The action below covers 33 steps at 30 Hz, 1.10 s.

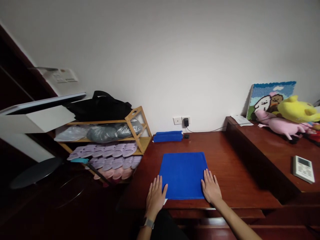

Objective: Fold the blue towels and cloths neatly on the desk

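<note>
A blue towel (183,173) lies flat and square on the dark red wooden table (230,166) in front of me. My left hand (155,196) rests flat at the towel's near left corner, fingers spread and holding nothing. My right hand (211,188) lies flat at the near right corner, fingers spread, its fingertips on the towel's edge. A second blue towel, folded into a long roll (168,136), sits at the back of the table against the wall.
A wooden shoe rack (140,133) with several slippers and a black bag stands at the left. A raised shelf (275,143) at the right holds plush toys, a picture and a white remote (303,168). A wall socket with a plugged charger (185,122) is behind the table.
</note>
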Each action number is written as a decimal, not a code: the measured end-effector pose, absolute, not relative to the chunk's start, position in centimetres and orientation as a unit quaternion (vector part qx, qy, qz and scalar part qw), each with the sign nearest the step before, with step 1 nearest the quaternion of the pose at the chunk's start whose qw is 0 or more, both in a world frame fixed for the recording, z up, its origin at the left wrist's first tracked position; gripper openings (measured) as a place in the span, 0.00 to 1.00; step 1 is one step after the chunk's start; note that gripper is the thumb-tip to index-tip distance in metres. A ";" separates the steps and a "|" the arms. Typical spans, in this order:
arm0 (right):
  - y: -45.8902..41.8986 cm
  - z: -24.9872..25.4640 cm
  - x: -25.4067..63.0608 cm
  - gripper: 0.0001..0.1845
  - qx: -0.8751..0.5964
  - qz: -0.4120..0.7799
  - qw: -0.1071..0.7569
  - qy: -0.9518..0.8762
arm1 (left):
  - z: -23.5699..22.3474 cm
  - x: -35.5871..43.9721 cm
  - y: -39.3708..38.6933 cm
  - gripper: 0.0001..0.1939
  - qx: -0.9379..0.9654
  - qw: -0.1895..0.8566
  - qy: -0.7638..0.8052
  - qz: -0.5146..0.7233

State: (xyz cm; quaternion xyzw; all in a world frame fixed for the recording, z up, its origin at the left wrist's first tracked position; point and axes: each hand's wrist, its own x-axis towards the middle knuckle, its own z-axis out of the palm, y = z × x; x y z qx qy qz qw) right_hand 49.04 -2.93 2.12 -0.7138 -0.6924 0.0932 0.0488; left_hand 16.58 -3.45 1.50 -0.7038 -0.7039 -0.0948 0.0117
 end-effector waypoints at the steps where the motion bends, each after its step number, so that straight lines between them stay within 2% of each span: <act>1: -3.0 2.3 49.0 0.37 -0.715 0.093 0.050 -0.691 | 1.3 16.3 -3.6 0.37 -0.704 0.017 -0.703 -0.101; 10: -7.1 0.5 48.7 0.39 -0.708 0.092 0.102 -0.693 | -0.2 16.5 -3.2 0.37 -0.698 0.046 -0.703 -0.129; 14: -7.7 0.2 48.5 0.37 -0.706 0.082 0.105 -0.696 | -0.5 14.8 -2.5 0.30 -0.715 0.031 -0.690 -0.106; 17: -7.4 0.1 48.4 0.37 -0.702 0.094 0.118 -0.696 | 0.5 14.8 -1.4 0.29 -0.712 0.033 -0.692 -0.115; 20: -7.2 -0.2 48.4 0.36 -0.698 0.097 0.139 -0.696 | 2.4 19.2 -1.1 0.28 -0.698 0.055 -0.687 -0.195; 22: -7.2 -0.2 48.5 0.36 -0.697 0.099 0.139 -0.697 | 3.4 24.5 -1.8 0.29 -0.738 0.028 -0.638 -0.220; 27: -7.4 0.4 48.7 0.35 -0.685 0.115 0.112 -0.710 | 3.4 35.4 -4.3 0.29 -0.859 -0.074 -0.484 -0.146; 30: -7.4 1.1 48.7 0.35 -0.687 0.116 0.103 -0.710 | 2.9 35.2 -4.7 0.29 -0.864 -0.080 -0.478 -0.135; 33: -7.4 1.8 48.6 0.37 -0.697 0.109 0.100 -0.702 | 2.4 30.1 -4.1 0.31 -0.829 -0.064 -0.541 -0.127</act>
